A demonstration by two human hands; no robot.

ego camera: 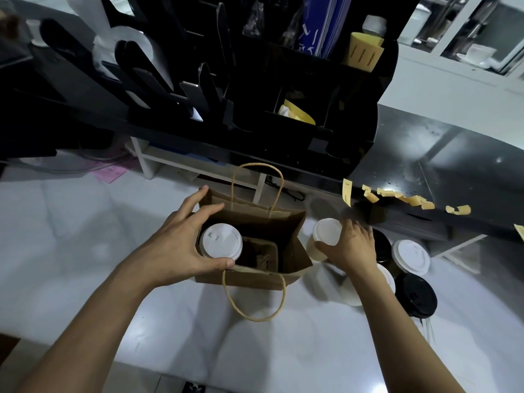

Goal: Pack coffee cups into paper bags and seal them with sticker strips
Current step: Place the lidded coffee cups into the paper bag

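Observation:
An open brown paper bag [286, 251] with twine handles stands on the white counter. Inside its left half sits a coffee cup with a white lid [220, 244]. My left hand [181, 245] grips the bag's left end, fingers over the far rim and thumb on the near rim. Just right of the bag, my right hand [351, 248] grips a second white-lidded coffee cup [326, 236], which is tilted. Several yellow sticker strips [397, 194] hang along the edge of a dark shelf at the right.
More cups stand right of my right hand, some with white lids [411, 256] and some with black lids [415, 296]. A black organizer rack [283, 109] with lids, sleeves and bags rises behind the bag. The white counter [85, 236] stretches to the left and front.

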